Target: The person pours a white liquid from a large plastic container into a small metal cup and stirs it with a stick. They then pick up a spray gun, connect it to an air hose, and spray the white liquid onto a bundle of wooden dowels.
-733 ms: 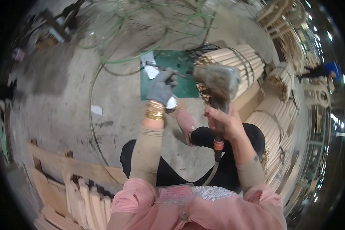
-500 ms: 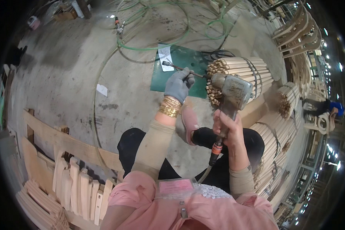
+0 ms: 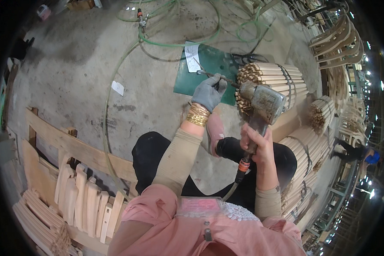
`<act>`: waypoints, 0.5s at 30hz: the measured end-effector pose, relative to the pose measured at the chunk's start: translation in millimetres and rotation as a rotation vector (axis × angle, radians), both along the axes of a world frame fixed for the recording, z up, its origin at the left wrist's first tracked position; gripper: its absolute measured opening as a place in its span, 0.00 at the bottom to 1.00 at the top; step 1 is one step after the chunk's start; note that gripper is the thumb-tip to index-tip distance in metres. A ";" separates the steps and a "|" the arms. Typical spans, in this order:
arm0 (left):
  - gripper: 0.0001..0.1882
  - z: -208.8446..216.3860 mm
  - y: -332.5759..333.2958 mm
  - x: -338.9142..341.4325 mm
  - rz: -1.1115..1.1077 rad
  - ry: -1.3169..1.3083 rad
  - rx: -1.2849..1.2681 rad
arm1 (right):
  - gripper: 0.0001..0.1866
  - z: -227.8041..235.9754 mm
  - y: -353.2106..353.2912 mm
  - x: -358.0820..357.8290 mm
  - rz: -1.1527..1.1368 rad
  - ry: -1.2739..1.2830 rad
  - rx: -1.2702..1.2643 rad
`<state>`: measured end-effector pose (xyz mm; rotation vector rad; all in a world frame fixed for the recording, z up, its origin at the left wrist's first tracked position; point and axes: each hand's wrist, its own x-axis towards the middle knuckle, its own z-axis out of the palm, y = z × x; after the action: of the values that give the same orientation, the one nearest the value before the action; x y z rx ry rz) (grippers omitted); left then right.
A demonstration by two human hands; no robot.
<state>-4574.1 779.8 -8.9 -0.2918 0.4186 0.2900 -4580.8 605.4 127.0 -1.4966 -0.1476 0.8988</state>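
My right hand [image 3: 258,141] grips the handle of a grey, worn air-powered driver [image 3: 269,102], held upright with its head pointing left. An orange and black hose coupling [image 3: 242,165] joins the handle's lower end. My left hand [image 3: 209,91], in a grey glove with gold bangles at the wrist, closes its fingers on a thin metal rod [image 3: 229,80] that runs into the driver's head. The rod's far end shows past the fingers, over a green sheet [image 3: 185,81] on the floor. Part of the rod is hidden by the glove.
Strapped bundles of wooden sticks [image 3: 281,74] lie just beyond the driver and at right. A green hose [image 3: 179,42] loops over the concrete floor. Wooden pieces stand in a wooden rack [image 3: 89,160] at lower left. A person in blue [image 3: 367,155] is far right.
The view has shifted slightly, so both hands and the driver appear farther right. Less of the rod shows past my left hand. The person at far right has changed position.
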 end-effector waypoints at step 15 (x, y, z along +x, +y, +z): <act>0.06 -2.9 -8.5 -21.9 0.064 -0.001 0.138 | 0.13 -4.1 -5.2 -21.0 -0.004 -0.002 0.008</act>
<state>-4596.0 771.3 -11.8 -0.1702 0.3863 0.3796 -4601.7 600.2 122.9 -1.4897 -0.1499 0.8925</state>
